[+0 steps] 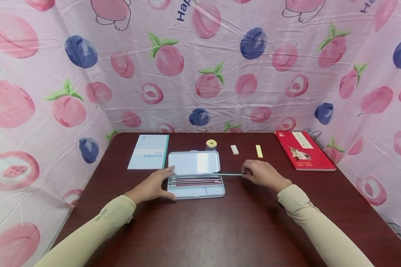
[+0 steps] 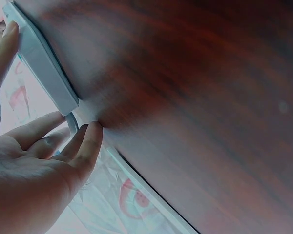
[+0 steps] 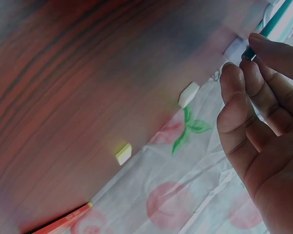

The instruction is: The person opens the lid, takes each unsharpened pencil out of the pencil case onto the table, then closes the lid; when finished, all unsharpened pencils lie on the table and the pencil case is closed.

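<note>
A pale blue pencil case (image 1: pixel 191 192) lies with its lid raised on the table. Several pencils (image 1: pixel 195 181) rest in its long compartment. My left hand (image 1: pixel 152 185) holds the case by its left end, thumb at the near corner and fingers toward the hinge; the left wrist view shows the thumb against the case's side (image 2: pixel 44 61). Right of the case, my right hand (image 1: pixel 263 172) pinches the end of a dark green pencil (image 1: pixel 232 174) between thumb and fingers. This pencil (image 3: pixel 273 24) points left, its far part over the case near the hinge.
Behind the case stands a yellow-topped round item (image 1: pixel 211 144). To its right lie a white eraser (image 1: pixel 234 150) and a yellow strip-shaped block (image 1: pixel 259 151). A light blue notebook (image 1: pixel 148 152) is at back left, a red book (image 1: pixel 305 151) at back right. Patterned cloth (image 1: pixel 200 66) surrounds the table.
</note>
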